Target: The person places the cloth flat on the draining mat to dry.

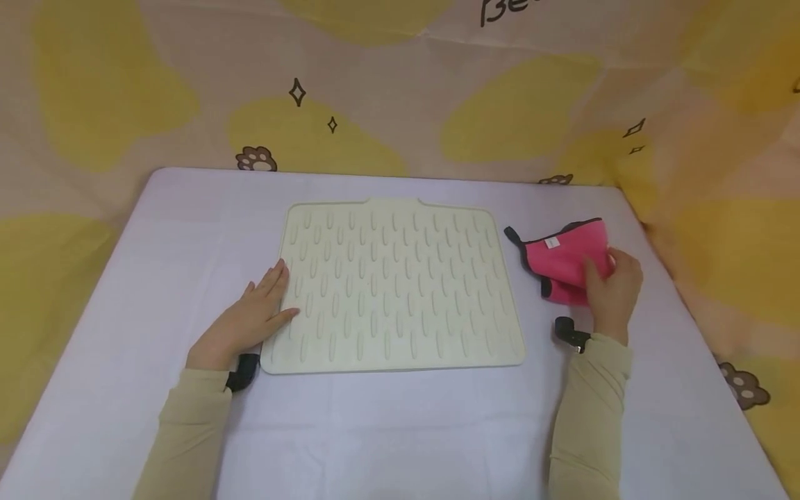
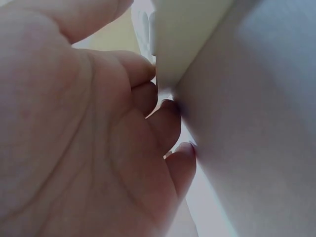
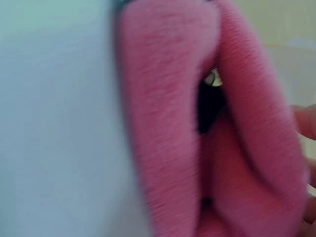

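A pale cream mat (image 1: 395, 288) with rows of raised oblong ridges lies flat on the table. My left hand (image 1: 246, 319) rests at its left edge, fingers extended, the fingertips and thumb tip on the rim. The left wrist view shows the palm (image 2: 74, 138) close up, with fingertips by the mat's edge (image 2: 185, 34). To the right of the mat, my right hand (image 1: 615, 288) pinches the right side of a folded pink cloth (image 1: 562, 264) with dark trim, a dark loop and a white tag. In the right wrist view the cloth (image 3: 163, 108) bulges in soft folds, partly hiding the fingers (image 3: 307, 121).
A white cover spreads over the table (image 1: 400, 437). Behind it hangs a yellow-patterned curtain (image 1: 350, 90), which also reaches down both sides. Black wrist cameras sit by the left cuff (image 1: 244, 373) and right cuff (image 1: 570, 333).
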The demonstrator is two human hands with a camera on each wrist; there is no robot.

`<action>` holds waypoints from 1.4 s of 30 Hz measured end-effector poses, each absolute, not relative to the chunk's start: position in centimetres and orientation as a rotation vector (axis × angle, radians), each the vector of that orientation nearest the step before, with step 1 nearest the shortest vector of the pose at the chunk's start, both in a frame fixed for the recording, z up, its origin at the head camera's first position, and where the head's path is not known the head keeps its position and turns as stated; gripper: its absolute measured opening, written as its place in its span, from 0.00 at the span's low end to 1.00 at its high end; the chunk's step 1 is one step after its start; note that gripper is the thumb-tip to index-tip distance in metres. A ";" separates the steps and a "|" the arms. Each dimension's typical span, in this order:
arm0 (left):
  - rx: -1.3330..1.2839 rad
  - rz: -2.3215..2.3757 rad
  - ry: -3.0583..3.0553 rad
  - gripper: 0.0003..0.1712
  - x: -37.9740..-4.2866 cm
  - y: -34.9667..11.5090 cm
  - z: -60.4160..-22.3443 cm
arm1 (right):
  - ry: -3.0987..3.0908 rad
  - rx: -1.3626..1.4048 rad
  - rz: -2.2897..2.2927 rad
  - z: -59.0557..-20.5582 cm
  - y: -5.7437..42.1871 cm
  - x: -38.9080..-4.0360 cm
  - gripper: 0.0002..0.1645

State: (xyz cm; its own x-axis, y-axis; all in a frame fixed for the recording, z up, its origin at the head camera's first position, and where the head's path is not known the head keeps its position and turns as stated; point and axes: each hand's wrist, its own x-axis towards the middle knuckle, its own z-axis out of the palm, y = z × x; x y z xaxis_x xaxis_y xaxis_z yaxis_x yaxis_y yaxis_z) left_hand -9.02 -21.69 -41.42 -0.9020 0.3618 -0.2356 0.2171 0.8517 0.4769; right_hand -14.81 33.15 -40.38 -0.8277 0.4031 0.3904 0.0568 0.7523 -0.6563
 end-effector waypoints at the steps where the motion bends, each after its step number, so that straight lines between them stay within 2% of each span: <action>1: 0.440 0.649 2.709 0.45 -9.1 -21.6 -41.5 | -2.414 -0.372 0.888 -40.6 33.3 -14.6 0.26; 20: 0.480 0.642 2.726 0.44 -9.3 -21.7 -41.7 | -2.383 -0.707 1.016 -41.8 33.9 -14.0 0.31; 42: 0.460 0.646 2.725 0.45 -9.2 -21.8 -41.9 | -2.154 -0.593 1.094 -40.7 31.8 -14.4 0.25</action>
State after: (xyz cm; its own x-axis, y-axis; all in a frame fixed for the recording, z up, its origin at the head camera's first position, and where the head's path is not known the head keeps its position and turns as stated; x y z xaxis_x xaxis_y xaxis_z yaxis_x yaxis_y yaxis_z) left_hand -9.23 -21.77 -41.93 -0.9028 0.3724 -0.2152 0.2362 0.8474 0.4755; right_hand -14.41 31.80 -40.70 -0.6920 0.6375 0.3387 0.1026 0.5513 -0.8280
